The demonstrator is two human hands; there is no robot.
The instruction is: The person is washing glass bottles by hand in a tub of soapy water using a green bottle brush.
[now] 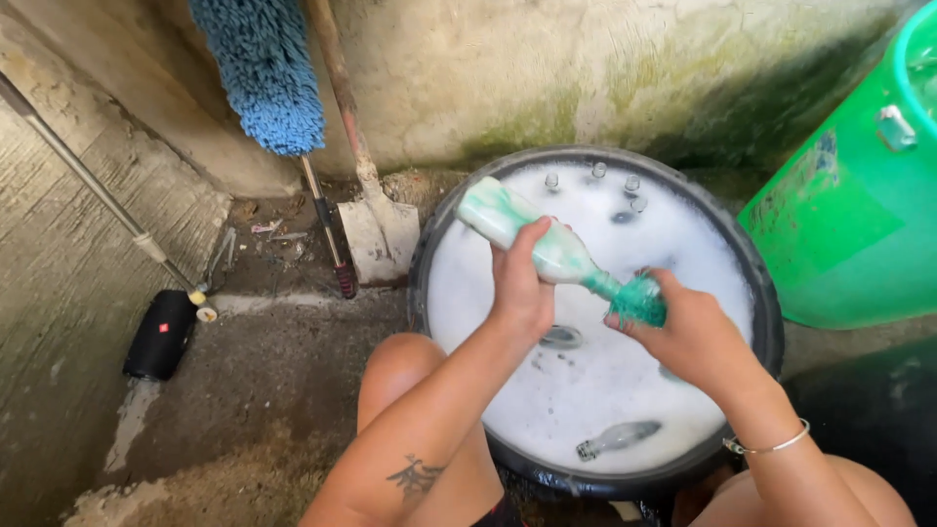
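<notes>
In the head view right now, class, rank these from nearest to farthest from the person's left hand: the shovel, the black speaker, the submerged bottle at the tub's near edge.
From the left hand:
1. Submerged bottle, below it in the foam.
2. Shovel, left, against the wall.
3. Black speaker, far left on the floor.

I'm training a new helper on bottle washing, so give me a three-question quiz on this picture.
1. True or false: the left hand grips the glass bottle around its body.
2. What does the right hand hold at the bottle's mouth? A) green scrubber B) metal spoon C) cork
3. Fill in: the black tub holds white ____ with more bottles in it.

Key: 1 true; 2 A; 3 foam.
</notes>
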